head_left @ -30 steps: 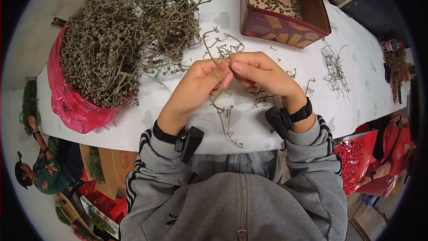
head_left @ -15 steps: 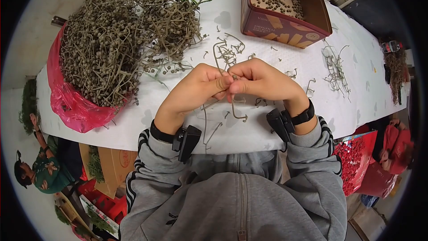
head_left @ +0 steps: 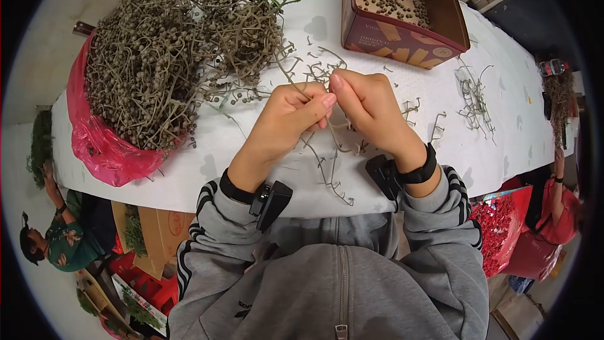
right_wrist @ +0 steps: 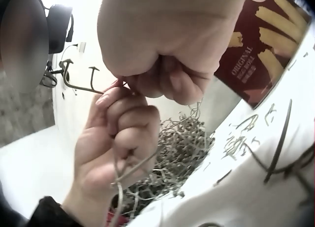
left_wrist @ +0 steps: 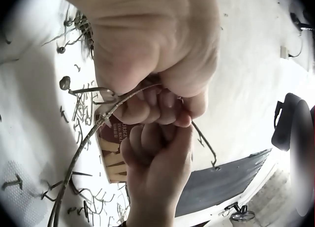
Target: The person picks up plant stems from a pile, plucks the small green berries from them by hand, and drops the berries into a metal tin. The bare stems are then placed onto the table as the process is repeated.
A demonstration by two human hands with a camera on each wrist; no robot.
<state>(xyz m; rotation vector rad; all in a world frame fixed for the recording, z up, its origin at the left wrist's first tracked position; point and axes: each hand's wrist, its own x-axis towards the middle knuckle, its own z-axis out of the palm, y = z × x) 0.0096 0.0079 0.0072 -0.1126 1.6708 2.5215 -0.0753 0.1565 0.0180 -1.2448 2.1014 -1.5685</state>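
Note:
The left hand (head_left: 281,121) pinches a thin, branching dried stem (head_left: 335,178) between thumb and curled fingers; it runs up past the knuckles and hangs below toward the lap. Against its fingertips, the right hand (head_left: 372,108) has its thumb and curled fingers closed together. In the left wrist view the stem (left_wrist: 74,160) arcs out of the left palm, and the right hand (left_wrist: 160,175) meets the left fingertips. What lies between the right fingertips is hidden. In the right wrist view the left hand (right_wrist: 115,138) holds the stem, its hooked end (right_wrist: 81,88) sticking out.
A pink bag (head_left: 104,154) heaped with dried, round-budded stems (head_left: 148,63) stands at left. A tin (head_left: 402,44) holding small round buds is at back right. Stem scraps (head_left: 318,70) lie beyond the hands, bare stems (head_left: 475,104) at right. Other people are at both edges.
Both hands came together lower down, then moved back up slightly. The stem turned in the left hand, and its branches now hang to the lower right. The right hand has rotated, with its thumb pointing up.

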